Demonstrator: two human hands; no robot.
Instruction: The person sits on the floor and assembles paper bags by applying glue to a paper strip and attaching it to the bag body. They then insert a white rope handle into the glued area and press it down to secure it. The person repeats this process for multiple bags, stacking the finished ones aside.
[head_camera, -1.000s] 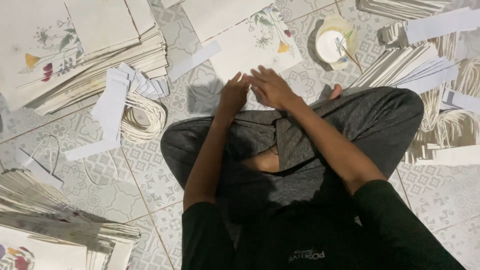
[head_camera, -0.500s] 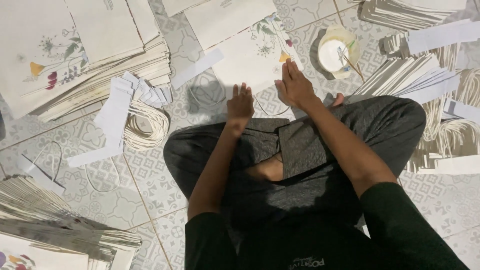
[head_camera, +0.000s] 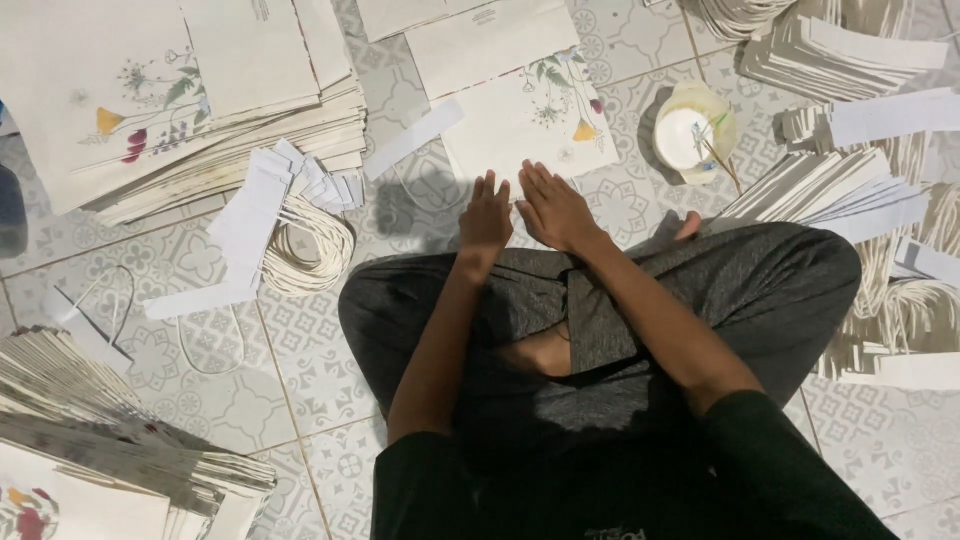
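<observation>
Two hands lay by one flowered sheet (head_camera: 530, 125); beside that sheet stood one glue cup (head_camera: 690, 135) and one cord coil (head_camera: 305, 250).

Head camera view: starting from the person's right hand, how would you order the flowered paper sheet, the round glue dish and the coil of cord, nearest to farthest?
From the right hand:
1. Flowered paper sheet, under the fingertips, just ahead.
2. Round glue dish, to its right.
3. Coil of cord, far left, beyond the left hand.
</observation>
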